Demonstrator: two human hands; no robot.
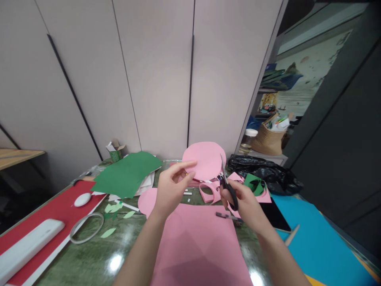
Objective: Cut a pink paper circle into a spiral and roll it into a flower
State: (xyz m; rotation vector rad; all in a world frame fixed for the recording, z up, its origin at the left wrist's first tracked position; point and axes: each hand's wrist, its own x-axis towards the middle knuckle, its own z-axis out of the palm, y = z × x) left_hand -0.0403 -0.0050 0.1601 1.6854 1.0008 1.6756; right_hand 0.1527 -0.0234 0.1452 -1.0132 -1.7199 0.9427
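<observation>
My left hand (171, 186) pinches the lower left edge of a pink paper disc (204, 159) and holds it up above the table. My right hand (242, 202) grips black-handled scissors (226, 182), whose blades point up along the disc's right edge. Curled pink offcuts (210, 192) lie just under the disc. A large pink sheet (199, 246) lies flat on the green table (89, 258) below both hands.
A green sheet (127, 172) lies at the back left, with a red sheet (59, 210), a white mouse (82, 199), a white keyboard (26, 246) and a wire ring (87, 227). To the right are a black bag (262, 169), a phone (276, 216) and a blue sheet (315, 242).
</observation>
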